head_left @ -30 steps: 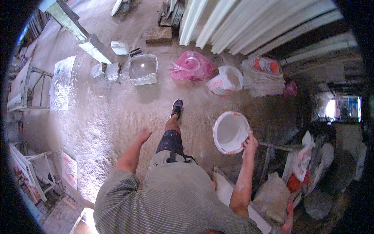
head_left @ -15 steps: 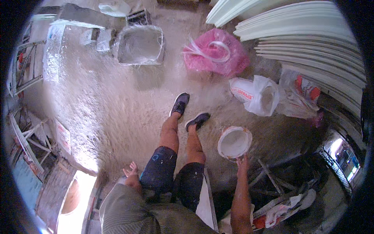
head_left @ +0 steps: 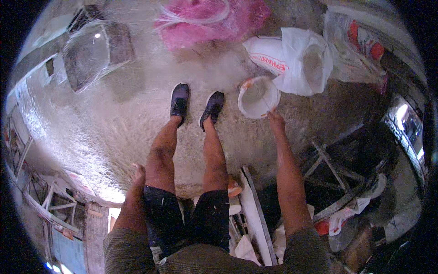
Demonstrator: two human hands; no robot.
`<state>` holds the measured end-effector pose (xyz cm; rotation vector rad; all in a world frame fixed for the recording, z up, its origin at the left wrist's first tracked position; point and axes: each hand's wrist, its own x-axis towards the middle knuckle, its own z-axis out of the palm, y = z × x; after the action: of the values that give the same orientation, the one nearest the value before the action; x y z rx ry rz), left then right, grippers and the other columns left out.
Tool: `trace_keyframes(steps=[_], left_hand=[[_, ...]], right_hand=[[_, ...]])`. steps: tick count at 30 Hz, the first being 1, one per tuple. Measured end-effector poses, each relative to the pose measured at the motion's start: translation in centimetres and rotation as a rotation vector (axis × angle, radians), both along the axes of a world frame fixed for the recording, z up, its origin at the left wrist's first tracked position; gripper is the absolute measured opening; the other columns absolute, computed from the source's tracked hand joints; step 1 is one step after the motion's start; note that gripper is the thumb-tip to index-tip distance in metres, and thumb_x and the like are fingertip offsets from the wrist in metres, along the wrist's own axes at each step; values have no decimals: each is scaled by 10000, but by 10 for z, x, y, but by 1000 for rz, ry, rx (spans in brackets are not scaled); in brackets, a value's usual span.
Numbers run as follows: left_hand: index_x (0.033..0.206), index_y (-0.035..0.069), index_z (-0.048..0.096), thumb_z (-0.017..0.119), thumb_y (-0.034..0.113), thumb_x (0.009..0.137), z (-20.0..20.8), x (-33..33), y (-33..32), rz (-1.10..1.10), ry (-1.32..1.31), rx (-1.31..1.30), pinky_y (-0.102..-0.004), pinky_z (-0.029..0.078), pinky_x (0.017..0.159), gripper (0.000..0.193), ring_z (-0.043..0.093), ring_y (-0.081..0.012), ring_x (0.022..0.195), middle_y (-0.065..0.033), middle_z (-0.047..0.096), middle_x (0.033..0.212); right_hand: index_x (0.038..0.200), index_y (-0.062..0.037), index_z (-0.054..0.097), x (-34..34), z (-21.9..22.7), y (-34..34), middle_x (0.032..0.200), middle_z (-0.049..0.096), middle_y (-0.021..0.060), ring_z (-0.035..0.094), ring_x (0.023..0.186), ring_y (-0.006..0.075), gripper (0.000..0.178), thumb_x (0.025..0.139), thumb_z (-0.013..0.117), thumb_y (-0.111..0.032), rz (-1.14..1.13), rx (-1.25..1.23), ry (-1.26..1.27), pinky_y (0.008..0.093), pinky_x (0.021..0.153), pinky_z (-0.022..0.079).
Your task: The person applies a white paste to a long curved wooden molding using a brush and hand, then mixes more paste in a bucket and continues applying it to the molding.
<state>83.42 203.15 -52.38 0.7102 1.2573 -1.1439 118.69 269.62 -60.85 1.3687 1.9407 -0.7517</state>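
Note:
A round white bucket [head_left: 247, 97] hangs tilted from my right hand [head_left: 276, 120], right of my feet. That hand is closed at the bucket's near rim; the exact grip is too small to make out. An orange-brown smear marks the far rim, and pale material coats the inside. Next to the bucket, a white sack with red print [head_left: 267, 55] lies with an open white bag [head_left: 301, 71] against it. My left hand [head_left: 138, 173], beside my left thigh, shows edge-on with a finger stretched out and nothing seen in it.
A pink plastic bundle with white strips [head_left: 212, 23] lies ahead. To its left sits a square, dusty tub [head_left: 89, 57]. Clear bags with red-marked contents [head_left: 360, 48] lie at the far right. Wooden frames [head_left: 331, 169] and a pale board [head_left: 258, 214] stand near my right leg.
My view has tipped nearer, and the stacked pale sheets have left it. My right arm has reached farther forward with the bucket, which is now close to the white sack. My feet have shifted.

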Motion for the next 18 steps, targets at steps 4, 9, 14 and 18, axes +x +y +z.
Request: trace_keyframes(steps=[4,9,14,18], left_hand=[[1320,128,541,641,255,849,-48,-65,78,12,153,151,-482,462,955,498,504,-274,1265,-122,490,1416],[1233,107,592,706,222,794,-90,-104,237,376,567,903,-446,483,947,468,526,-300,1237,-157,536,1346],[1261,134,556,574,365,952,23,-43,410,2650,-82,786,-376,470,925,387,558,-212,1152,-55,595,1263],[1284,70,504,616,314,929,47,65,380,3767,-663,-315,-408,481,954,445,554,-265,1169,-123,549,1315]], right_hand=[[1002,-23,699,-75,36,9,931,703,186,663,927,345,464,880,634,-466,-270,69,-13,409,882,487],[1082,26,624,-32,-4,14,1053,676,177,644,1001,312,502,834,741,-395,-380,28,305,386,929,475],[1158,32,577,-24,30,-1,1177,617,168,605,1078,296,515,857,729,-358,-340,391,334,383,964,458],[1168,17,582,-41,51,12,1196,602,164,586,1086,298,468,902,664,-359,-714,540,430,386,962,449]])
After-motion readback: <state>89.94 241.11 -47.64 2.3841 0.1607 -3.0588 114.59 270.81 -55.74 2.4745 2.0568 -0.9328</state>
